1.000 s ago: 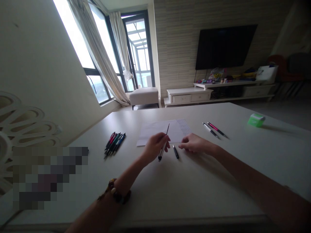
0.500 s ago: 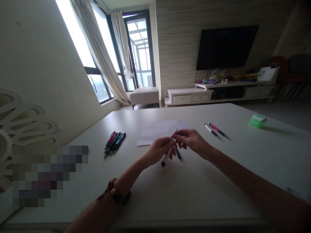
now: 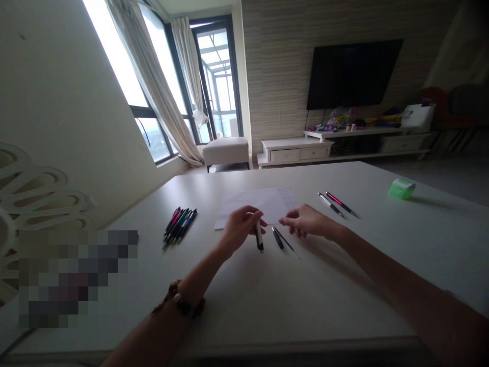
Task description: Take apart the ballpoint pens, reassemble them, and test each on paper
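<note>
**Left hand**: fingers closed around a white plastic pen, smooth cylindrical barrel, black tip pointing down, held nearly upright above the tabletop.

**Right hand**: open, fingers loosely curved, nothing held. Nearest to a short glossy black pen and a thin dark rod, both lying just left of the fingertips.

**Sheet of white paper**: flat, rectangular, faint print at right end; mid-table, just beyond both hands.

**Bundle of slim pens**: red, green, blue and black barrels, side by side, left of the sheet.

**Two pens**: one pink, one silver and black, right of the sheet.

**Green box**: small, blocky, white top; upper right of the table.

**White table**: smooth, matte.

**Beaded bracelet**: dark and cream rounded beads, on the left wrist.
</note>
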`<state>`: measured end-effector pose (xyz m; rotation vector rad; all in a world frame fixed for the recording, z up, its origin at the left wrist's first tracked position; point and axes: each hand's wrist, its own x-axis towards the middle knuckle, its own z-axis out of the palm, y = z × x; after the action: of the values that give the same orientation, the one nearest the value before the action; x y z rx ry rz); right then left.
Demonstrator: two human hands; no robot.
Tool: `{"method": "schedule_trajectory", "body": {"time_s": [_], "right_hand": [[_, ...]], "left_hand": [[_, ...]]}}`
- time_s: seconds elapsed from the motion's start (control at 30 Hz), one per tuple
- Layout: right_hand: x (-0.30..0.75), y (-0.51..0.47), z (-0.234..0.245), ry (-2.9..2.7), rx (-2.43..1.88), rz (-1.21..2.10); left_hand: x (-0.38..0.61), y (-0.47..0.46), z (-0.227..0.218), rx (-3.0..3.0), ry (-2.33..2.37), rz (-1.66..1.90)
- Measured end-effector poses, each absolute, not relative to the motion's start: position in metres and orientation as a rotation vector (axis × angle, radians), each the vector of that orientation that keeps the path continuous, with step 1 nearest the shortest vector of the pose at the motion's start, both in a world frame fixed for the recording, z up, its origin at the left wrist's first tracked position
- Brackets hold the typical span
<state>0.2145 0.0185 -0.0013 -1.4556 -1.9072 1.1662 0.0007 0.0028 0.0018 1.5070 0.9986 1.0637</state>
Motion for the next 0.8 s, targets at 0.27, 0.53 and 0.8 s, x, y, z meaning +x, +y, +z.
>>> {"method": "schedule_trajectory", "body": {"time_s": [0.27,0.53,0.8], "right_hand": [[0.214,0.022,0.004,-1.751,-1.421,0.972],[0.233,0.040,-0.002,-1.531,-1.444,0.860],[0.285,0.065,-0.002,-0.901,-1.173,0.745]], "left_hand": [[0.002,0.010,-0.014,1.495,1.119,0.995],[-0.023,0.020,-0.005,2.053,1.362,1.022],[-0.075,0.046,0.019,1.501,1.616,1.592]]}}
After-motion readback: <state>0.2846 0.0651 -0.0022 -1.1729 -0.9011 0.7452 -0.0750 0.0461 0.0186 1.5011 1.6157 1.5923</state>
